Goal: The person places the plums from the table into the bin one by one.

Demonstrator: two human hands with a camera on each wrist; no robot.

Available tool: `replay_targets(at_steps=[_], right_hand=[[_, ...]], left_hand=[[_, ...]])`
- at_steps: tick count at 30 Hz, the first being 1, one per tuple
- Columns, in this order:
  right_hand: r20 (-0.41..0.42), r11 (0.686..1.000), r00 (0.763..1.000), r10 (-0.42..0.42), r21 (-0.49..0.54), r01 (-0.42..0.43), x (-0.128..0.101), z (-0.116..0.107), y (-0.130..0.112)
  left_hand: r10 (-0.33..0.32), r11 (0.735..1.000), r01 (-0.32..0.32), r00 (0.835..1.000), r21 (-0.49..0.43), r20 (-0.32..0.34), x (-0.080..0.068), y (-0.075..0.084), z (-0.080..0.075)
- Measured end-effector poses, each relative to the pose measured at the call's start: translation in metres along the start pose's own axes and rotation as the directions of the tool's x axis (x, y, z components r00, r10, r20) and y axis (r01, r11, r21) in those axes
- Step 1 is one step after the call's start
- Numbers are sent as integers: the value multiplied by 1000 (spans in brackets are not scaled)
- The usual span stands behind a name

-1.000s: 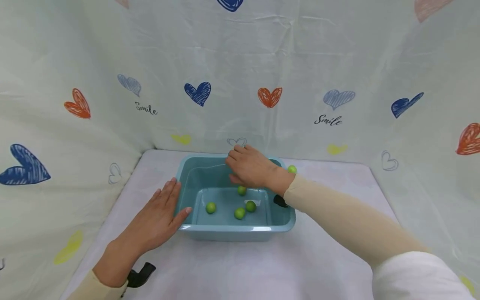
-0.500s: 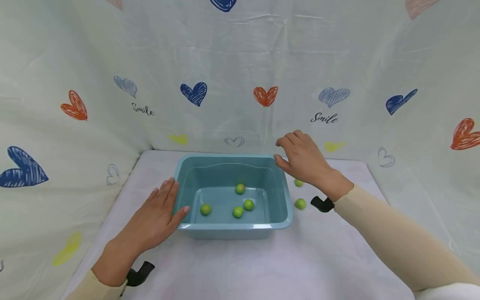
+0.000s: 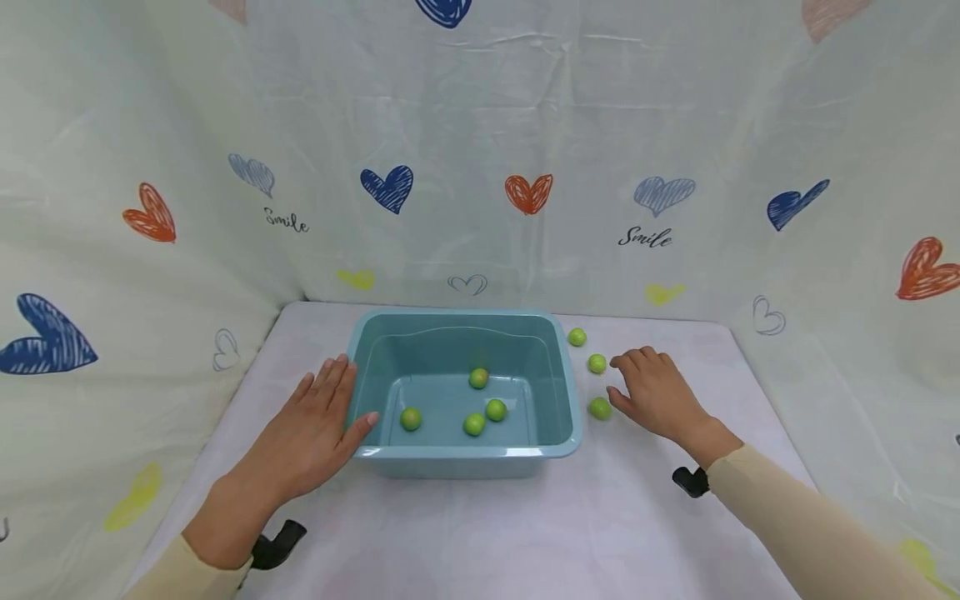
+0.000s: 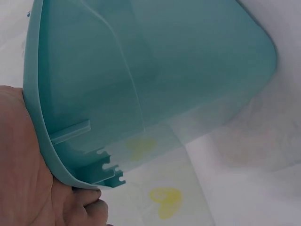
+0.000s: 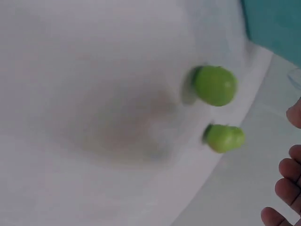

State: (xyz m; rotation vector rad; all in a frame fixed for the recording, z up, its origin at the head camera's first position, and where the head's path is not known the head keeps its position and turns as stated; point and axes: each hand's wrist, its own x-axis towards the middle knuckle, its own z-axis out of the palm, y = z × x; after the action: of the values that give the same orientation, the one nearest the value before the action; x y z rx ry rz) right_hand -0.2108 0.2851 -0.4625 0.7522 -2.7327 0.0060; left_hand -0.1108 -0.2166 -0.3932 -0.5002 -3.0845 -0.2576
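Observation:
A blue-green plastic basin [image 3: 468, 452] stands on the table with several small round green fruits [image 3: 474, 424], lime-like, on its floor. My left hand [image 3: 307, 433] rests against the basin's left rim, fingers straight and thumb over the edge; the left wrist view shows it touching the rim [image 4: 31, 94]. To the basin's right, three more green fruits lie on the table: a far one [image 3: 577, 337], a middle one [image 3: 597, 363] and a near one [image 3: 600, 408]. My right hand [image 3: 660, 396] hovers just right of the nearer two, holding nothing, fingers loosely bent and thumb apart.
A white cloth [image 3: 465, 533] covers the table. Behind and at both sides hangs a pale curtain [image 3: 465, 125] printed with hearts, close to the table's back edge. Black straps [image 3: 691, 482] sit at both wrists.
My right hand has moved from over the basin out to the right and down beside the loose fruits, uncovering them. My left hand stays on the rim.

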Motion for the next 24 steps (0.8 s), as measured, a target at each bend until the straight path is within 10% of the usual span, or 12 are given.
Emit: replay_targets(at_steps=[13,24], right_hand=[[171,995,982,-84,-42,93,-28,42,12],[128,981,976,-176,-64,185,-24,53,6]], left_hand=[[-33,999,34,999,-37,28,-2,1,-1],[-30,999,32,999,-39,30,0,2,0]])
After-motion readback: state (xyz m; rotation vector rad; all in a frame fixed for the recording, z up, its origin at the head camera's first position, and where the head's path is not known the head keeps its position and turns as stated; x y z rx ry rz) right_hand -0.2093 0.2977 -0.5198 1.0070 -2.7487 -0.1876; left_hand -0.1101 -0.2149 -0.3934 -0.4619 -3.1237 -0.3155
